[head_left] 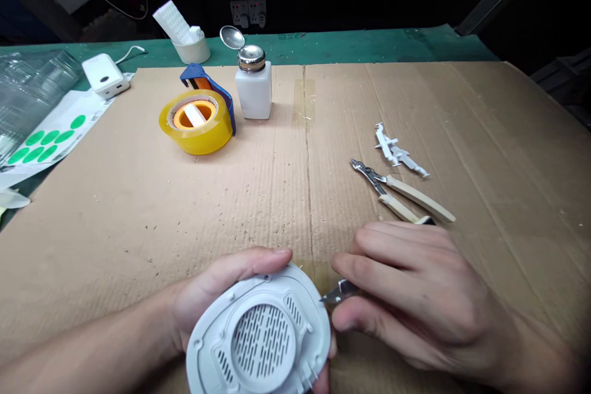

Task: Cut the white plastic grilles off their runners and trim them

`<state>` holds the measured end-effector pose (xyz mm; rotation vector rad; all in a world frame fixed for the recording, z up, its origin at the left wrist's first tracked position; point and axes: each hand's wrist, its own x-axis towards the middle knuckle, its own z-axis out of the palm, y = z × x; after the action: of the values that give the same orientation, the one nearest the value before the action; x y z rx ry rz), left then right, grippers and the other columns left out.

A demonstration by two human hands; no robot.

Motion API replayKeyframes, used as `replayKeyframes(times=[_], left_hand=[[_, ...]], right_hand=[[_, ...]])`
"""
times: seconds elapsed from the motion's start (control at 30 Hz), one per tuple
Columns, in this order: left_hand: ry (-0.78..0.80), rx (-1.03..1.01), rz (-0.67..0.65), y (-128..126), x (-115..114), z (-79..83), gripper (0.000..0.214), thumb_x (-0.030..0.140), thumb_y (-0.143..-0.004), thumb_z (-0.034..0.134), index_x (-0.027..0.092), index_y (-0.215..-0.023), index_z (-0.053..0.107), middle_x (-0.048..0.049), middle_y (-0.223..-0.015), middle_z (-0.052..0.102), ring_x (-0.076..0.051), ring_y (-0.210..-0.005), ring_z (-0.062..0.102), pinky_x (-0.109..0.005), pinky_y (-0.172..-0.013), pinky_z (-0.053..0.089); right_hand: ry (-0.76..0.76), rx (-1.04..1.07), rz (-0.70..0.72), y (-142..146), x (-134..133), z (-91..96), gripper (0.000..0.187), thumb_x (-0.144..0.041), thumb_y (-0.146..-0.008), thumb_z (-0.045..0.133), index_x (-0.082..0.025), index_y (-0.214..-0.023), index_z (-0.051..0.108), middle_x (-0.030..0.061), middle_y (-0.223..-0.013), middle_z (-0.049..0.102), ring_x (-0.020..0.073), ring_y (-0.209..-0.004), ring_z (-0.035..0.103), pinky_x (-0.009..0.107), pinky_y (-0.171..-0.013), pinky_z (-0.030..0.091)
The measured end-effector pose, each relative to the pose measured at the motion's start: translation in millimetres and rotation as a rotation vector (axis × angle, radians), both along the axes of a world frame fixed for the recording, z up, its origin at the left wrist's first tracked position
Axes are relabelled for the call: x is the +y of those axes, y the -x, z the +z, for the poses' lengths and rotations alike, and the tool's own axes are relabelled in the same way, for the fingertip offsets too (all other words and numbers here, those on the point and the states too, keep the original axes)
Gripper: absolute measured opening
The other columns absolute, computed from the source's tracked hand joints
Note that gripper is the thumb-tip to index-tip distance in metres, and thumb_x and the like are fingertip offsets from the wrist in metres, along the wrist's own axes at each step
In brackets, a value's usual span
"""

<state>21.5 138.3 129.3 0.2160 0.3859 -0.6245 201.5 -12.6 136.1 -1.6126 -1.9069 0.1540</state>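
Left hand (pixel 217 301) firmly grasping a round white plastic housing (pixel 261 335) with slotted grille, from underneath and behind. Just beside it, right hand (pixel 415 295) curled closed on a small metal cutter (pixel 339 292), the pointed tip almost at the housing's rim. Ahead of the right hand, cream-handled pliers (pixel 397 191) and white plastic pieces (pixel 397 148); far ahead of the left hand, a yellow tape roll (pixel 196 122) and a white dispensing bottle (pixel 253 95).

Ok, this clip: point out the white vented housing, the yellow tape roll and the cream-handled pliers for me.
White vented plastic housing (pixel 263 345): head view, on the slotted round grille.
Yellow tape roll (pixel 198 138): head view, on the outer wrap of tape.
Cream-handled pliers (pixel 418 198): head view, on the upper handle.
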Motion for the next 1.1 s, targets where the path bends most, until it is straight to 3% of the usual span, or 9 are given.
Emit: replayKeyframes(times=[0.17,0.33,0.53,0.67,0.8,1.0,1.1], left_hand=[[0.009,0.012,-0.008,1.9,-0.3,1.0,0.068,0.065,-0.089,0.043,0.005,-0.099,0.073,-0.0076,-0.08,0.07,-0.015,-0.06,0.059,-0.023,-0.056,0.041],[-0.033,0.061,-0.041,-0.7,-1.4,-1.7,0.07,0.07,-0.082,0.048,0.005,-0.093,0.071,-0.0097,-0.082,0.07,-0.016,-0.069,0.063,-0.022,-0.066,0.045],[-0.028,0.089,-0.031,-0.3,-1.1,-4.1,0.071,0.065,-0.09,0.035,0.004,-0.093,0.071,-0.0113,-0.081,0.07,-0.016,-0.068,0.064,-0.023,-0.065,0.046],[0.014,0.023,-0.019,0.5,-2.6,-5.6,0.067,0.066,-0.084,0.048,0.004,-0.09,0.072,-0.0101,-0.078,0.07,-0.015,-0.066,0.063,-0.021,-0.06,0.044],[0.028,0.033,-0.035,-1.6,-2.5,-4.0,0.063,0.068,-0.077,0.061,0.007,-0.087,0.073,-0.0056,-0.076,0.071,-0.012,-0.062,0.062,-0.019,-0.072,0.046],[-0.011,0.067,-0.036,0.5,-3.7,-6.0,0.066,0.07,-0.073,0.064,0.006,-0.088,0.074,-0.007,-0.08,0.071,-0.015,-0.076,0.063,-0.022,-0.078,0.045],[-0.014,0.014,-0.018,1.7,-4.8,-5.0,0.064,0.069,-0.078,0.06,0.007,-0.09,0.073,-0.0056,-0.078,0.07,-0.014,-0.072,0.062,-0.022,-0.075,0.045]], right_hand=[[-0.039,-0.107,-0.003,-1.6,-0.6,2.8,0.035,-0.041,-0.099,0.054,-0.015,-0.076,0.062,-0.0016,-0.064,0.043,0.0136,-0.057,0.034,0.033,-0.055,0.018],[-0.021,-0.108,-0.004,-2.2,-0.6,3.0,0.035,-0.041,-0.098,0.056,-0.016,-0.074,0.06,-0.0018,-0.064,0.045,0.0135,-0.057,0.035,0.033,-0.056,0.019],[-0.011,-0.106,-0.012,-1.0,0.9,5.0,0.036,-0.04,-0.099,0.055,-0.017,-0.071,0.059,-0.0024,-0.063,0.045,0.013,-0.056,0.036,0.034,-0.055,0.019],[-0.011,-0.095,-0.017,0.4,0.5,4.5,0.037,-0.041,-0.099,0.055,-0.017,-0.071,0.059,-0.0028,-0.062,0.045,0.0128,-0.056,0.036,0.034,-0.055,0.02],[-0.009,-0.091,-0.013,1.8,0.6,3.3,0.038,-0.04,-0.099,0.056,-0.016,-0.069,0.06,-0.0028,-0.062,0.046,0.0129,-0.056,0.035,0.034,-0.055,0.02],[0.015,-0.096,0.002,0.0,4.7,7.0,0.038,-0.035,-0.098,0.057,-0.015,-0.066,0.062,-0.0034,-0.059,0.045,0.0123,-0.054,0.034,0.033,-0.054,0.021],[0.029,-0.064,0.017,-2.1,5.2,7.7,0.039,-0.035,-0.098,0.058,-0.014,-0.066,0.063,-0.0031,-0.059,0.044,0.0119,-0.054,0.035,0.032,-0.052,0.022]])
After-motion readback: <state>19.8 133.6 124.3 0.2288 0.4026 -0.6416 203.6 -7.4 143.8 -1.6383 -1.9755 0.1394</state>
